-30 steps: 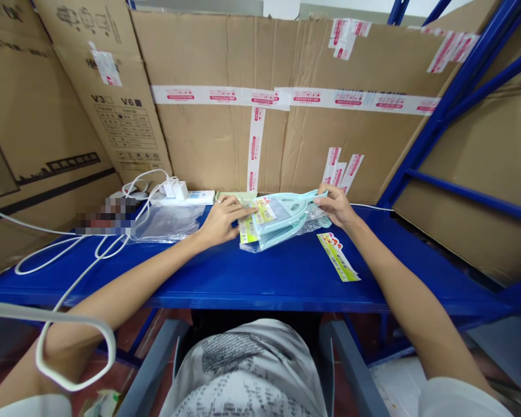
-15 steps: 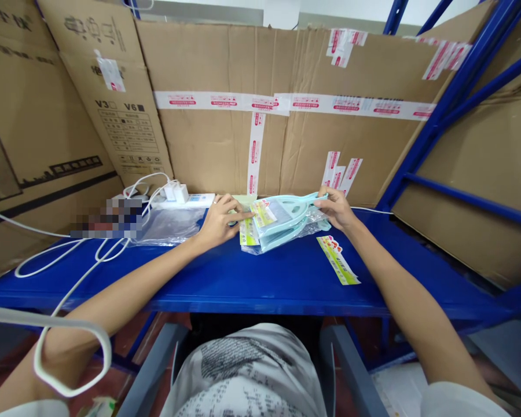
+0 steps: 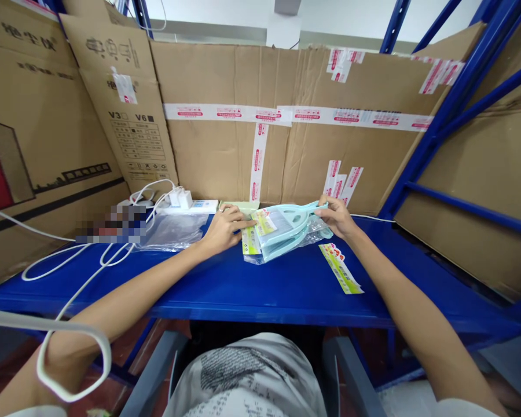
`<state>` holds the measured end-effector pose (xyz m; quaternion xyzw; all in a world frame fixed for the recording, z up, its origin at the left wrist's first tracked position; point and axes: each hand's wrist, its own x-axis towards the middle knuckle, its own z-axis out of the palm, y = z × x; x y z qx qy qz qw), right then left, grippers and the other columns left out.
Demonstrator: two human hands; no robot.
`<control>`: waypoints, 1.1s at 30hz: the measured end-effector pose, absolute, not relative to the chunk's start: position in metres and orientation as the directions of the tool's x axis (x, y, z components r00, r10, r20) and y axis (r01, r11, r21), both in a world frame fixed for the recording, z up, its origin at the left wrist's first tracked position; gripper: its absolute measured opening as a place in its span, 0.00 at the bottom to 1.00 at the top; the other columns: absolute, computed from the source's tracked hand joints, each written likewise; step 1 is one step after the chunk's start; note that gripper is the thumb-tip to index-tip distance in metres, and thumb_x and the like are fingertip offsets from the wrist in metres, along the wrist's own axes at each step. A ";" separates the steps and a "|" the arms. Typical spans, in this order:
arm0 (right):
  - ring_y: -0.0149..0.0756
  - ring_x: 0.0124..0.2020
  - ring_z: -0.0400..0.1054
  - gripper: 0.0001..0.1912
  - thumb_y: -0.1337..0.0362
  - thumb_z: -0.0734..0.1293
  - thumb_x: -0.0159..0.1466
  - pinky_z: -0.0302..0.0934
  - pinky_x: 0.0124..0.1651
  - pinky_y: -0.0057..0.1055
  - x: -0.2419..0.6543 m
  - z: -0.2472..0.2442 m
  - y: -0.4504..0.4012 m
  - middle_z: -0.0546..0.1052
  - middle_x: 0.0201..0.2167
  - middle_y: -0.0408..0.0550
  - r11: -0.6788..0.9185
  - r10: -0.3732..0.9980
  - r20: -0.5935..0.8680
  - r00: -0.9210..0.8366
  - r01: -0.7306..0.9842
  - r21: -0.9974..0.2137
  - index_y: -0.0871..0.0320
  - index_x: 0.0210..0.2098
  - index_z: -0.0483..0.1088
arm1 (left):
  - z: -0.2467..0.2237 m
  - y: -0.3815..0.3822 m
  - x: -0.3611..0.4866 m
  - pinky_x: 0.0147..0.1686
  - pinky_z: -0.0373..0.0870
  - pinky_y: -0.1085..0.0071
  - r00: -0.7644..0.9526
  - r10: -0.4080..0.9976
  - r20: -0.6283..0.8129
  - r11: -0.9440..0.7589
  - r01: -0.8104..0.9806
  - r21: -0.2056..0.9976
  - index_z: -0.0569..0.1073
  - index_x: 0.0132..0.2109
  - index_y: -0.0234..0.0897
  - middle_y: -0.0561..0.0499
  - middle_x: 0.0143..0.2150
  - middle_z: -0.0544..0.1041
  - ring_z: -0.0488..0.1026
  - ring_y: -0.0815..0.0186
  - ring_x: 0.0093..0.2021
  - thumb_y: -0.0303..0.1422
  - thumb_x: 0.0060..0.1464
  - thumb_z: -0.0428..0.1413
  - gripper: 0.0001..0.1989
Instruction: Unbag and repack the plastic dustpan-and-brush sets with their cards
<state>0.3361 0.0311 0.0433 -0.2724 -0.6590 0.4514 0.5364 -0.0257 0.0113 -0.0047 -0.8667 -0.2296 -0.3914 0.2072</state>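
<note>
Light-blue plastic pieces with handles and an oval hole (image 3: 282, 223), their exact kind unclear, lie stacked in a clear bag above the blue table. My right hand (image 3: 336, 215) pinches the handle end at the right. At the other end my left hand (image 3: 228, 229) rests, its index finger stretched out and touching the yellow-green label (image 3: 264, 221) on the top piece. The thumb sits apart, lower down. A second yellow-green card (image 3: 250, 240) shows under the stack's left side. Another printed label strip (image 3: 341, 268) lies on the table below my right wrist.
Clear plastic bags (image 3: 173, 231) lie left of my left hand, before a white power strip (image 3: 202, 206) with plugs. White cables (image 3: 69, 252) loop over the table's left side. Cardboard walls (image 3: 217, 156) and a blue metal frame (image 3: 434, 139) surround the blue table (image 3: 252, 289).
The view has tilted slightly up, so everything sits a little lower in the picture. Both hands keep nearly the same places on the bagged light-blue pieces.
</note>
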 end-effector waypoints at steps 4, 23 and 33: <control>0.31 0.24 0.64 0.23 0.57 0.84 0.46 0.58 0.26 0.27 0.337 0.044 0.031 0.72 0.23 0.40 0.445 0.847 0.463 -0.261 -0.128 -0.886 0.55 0.24 0.67 | -0.002 0.010 -0.027 0.43 0.62 0.57 0.505 0.236 0.830 -0.772 0.616 -0.155 0.85 0.48 0.48 0.46 0.39 0.77 0.68 0.57 0.41 0.23 0.60 0.58 0.17; 0.30 0.23 0.61 0.23 0.57 0.85 0.45 0.55 0.24 0.27 0.350 0.056 0.031 0.71 0.22 0.40 0.509 0.831 0.522 -0.191 -0.113 -0.853 0.55 0.23 0.68 | 0.012 0.023 -0.051 0.43 0.62 0.57 0.360 0.106 0.927 -0.657 0.725 -0.206 0.81 0.40 0.43 0.45 0.44 0.78 0.71 0.56 0.43 0.26 0.58 0.62 0.06; 0.31 0.27 0.63 0.26 0.54 0.85 0.48 0.56 0.31 0.28 0.330 0.038 0.031 0.70 0.23 0.39 0.440 0.799 0.381 -0.466 0.020 -0.898 0.56 0.24 0.66 | 0.022 0.024 -0.062 0.54 0.64 0.53 0.247 0.209 0.946 -0.705 0.708 -0.029 0.60 0.32 0.42 0.45 0.49 0.83 0.77 0.54 0.53 0.23 0.52 0.55 0.12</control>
